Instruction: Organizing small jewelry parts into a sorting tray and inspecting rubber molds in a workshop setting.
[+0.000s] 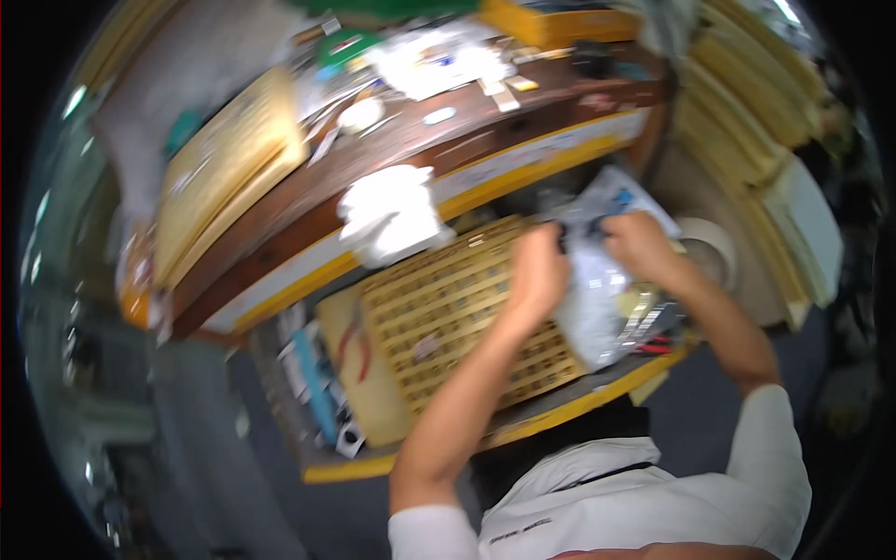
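My left hand is curled above the right part of a yellow compartment tray, with a small dark thing at its fingertips. Close by on the right, my right hand has its fingers closed at another small dark thing, too blurred to name. Beneath and between the hands lies a clear plastic bag. Small pieces sit in many cells of the tray. Red-handled pliers rest on a yellow board at the tray's left side.
A crumpled white bag hangs at the edge of the wooden bench. Stacked yellow trays stand at the bench's left, more yellow trays at the right. A white roll is beyond my right forearm. The pull-out drawer has a yellow front edge.
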`<state>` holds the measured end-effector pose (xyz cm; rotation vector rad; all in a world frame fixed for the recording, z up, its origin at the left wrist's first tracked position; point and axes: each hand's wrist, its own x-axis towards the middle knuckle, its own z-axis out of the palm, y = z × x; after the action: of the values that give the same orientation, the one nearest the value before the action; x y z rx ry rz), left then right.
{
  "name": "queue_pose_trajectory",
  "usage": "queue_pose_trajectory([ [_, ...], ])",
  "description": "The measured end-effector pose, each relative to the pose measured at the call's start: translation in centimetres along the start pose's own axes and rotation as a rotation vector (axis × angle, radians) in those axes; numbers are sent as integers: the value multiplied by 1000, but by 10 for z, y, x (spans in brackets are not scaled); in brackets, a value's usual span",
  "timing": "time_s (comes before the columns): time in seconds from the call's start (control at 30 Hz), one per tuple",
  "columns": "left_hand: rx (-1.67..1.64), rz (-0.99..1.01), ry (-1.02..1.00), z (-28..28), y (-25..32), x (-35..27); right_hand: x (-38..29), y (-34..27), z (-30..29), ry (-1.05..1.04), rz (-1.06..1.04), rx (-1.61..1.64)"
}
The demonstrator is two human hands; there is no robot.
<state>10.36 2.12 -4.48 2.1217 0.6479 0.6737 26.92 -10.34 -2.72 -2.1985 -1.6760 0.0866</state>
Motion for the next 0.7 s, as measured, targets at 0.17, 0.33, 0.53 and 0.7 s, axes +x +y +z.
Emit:
queue_pose_trajectory([
  [0.17,-163,75,101,25,-3,5,2,12,5,115,-4,-63],
  [0.33,-95,123,196,32,-11,4,5,29,13,60,-120,58],
  [0.53,-141,161,263,31,-8,0,-3,8,-2,-24,-27,227],
  [0.7,-178,2,202,28,-13,1,-24,1,-18,147,20,368],
])
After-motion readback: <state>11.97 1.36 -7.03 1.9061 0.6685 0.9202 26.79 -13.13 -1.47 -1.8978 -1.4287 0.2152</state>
